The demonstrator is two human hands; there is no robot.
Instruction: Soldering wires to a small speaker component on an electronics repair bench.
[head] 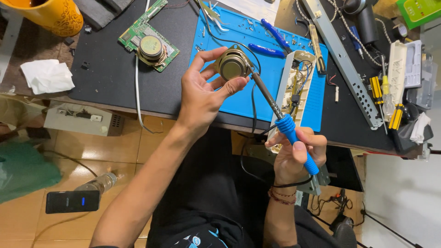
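Gripping a blue-handled soldering iron [288,128], the right hand [296,154] aims its tip toward ten o'clock at a small round speaker [233,65], pinched in the left hand's [202,92] fingers above the blue mat [257,64].

I had only one view, the head camera: it looked steeply down from close above the hands [202,92], across the worktop [115,78] edge, with floor [92,151] showing beneath.

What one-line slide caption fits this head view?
Left hand holds a small round speaker while right hand touches a blue-handled soldering iron to its edge.
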